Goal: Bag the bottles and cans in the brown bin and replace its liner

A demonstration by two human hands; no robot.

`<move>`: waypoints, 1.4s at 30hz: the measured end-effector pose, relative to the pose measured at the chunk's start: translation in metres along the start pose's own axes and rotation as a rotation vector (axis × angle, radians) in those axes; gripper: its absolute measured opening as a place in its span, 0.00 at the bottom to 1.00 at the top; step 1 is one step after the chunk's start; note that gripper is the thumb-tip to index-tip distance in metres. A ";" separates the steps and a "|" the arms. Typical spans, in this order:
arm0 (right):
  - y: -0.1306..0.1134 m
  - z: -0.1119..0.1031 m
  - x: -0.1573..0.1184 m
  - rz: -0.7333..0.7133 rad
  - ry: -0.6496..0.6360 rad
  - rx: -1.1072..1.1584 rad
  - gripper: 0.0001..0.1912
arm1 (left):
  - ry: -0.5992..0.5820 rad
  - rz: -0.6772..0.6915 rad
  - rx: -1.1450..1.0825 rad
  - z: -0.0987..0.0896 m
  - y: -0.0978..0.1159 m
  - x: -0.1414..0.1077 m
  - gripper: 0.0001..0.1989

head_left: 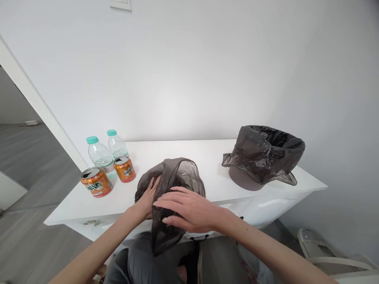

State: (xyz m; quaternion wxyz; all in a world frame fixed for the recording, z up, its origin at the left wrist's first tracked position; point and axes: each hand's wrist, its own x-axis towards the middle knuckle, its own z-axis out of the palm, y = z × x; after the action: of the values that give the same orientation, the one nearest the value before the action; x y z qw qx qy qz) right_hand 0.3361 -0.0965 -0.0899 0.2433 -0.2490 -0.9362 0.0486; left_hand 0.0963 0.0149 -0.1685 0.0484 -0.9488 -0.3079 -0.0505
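A thin dark plastic bag (189, 173) is spread at the front edge of the white cabinet top, part of it hanging over the edge. My left hand (148, 199) rests against the bag's left side with its fingers apart. Over the bag's front part is my right hand (188, 209), fingers stretched out and touching the plastic. Whatever lies under or inside the bag is hidden. To the right stands a bin (247, 178) lined with another dark bag (260, 154), its top folded over the rim.
Two orange cans (96, 182) (124, 169) and two clear bottles with teal caps (100, 154) (117, 145) stand at the left of the white cabinet top (219, 157). A wall rises behind it. A pale appliance (316, 246) sits low at the right.
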 end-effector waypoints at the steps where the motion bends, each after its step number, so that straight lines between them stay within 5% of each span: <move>1: 0.006 0.000 0.002 0.021 -0.038 -0.027 0.24 | -0.056 -0.038 -0.019 0.005 0.004 0.008 0.39; 6: 0.053 -0.013 -0.016 0.444 -0.209 -0.258 0.24 | -0.103 -0.285 -0.113 0.011 0.010 0.034 0.44; 10: 0.070 -0.023 -0.036 0.806 -0.131 -0.444 0.24 | -0.081 -0.288 -0.134 0.002 -0.002 0.027 0.48; 14: 0.048 0.005 -0.036 0.705 0.051 -0.326 0.24 | -0.015 -0.308 -0.081 0.004 0.001 0.013 0.47; 18: 0.023 0.054 -0.020 0.726 -0.013 -0.088 0.38 | -0.008 -0.373 -0.065 0.023 0.010 0.010 0.45; 23: 0.055 0.068 -0.019 0.958 -0.117 -0.034 0.49 | 0.041 -0.279 -0.129 0.033 -0.016 0.005 0.42; 29: 0.105 0.019 -0.050 0.705 -0.289 -0.069 0.43 | 0.080 -0.084 -0.162 0.004 -0.041 -0.034 0.35; 32: 0.092 0.012 -0.060 0.597 -0.227 -0.086 0.44 | 0.090 -0.031 -0.151 -0.011 -0.036 -0.056 0.33; 37: 0.056 0.034 -0.074 0.324 -0.251 -0.168 0.64 | 0.069 0.021 -0.150 -0.019 -0.029 -0.079 0.42; 42: 0.047 0.025 -0.094 0.388 -0.155 -0.144 0.55 | 0.132 -0.040 -0.308 -0.011 -0.026 -0.091 0.28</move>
State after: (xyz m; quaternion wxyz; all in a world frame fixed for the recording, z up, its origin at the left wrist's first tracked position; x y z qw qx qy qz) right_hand 0.4157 -0.1009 -0.1623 0.1384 -0.4366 -0.8877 0.0466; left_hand 0.0065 -0.0182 -0.1675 -0.0785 -0.9334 -0.3114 -0.1602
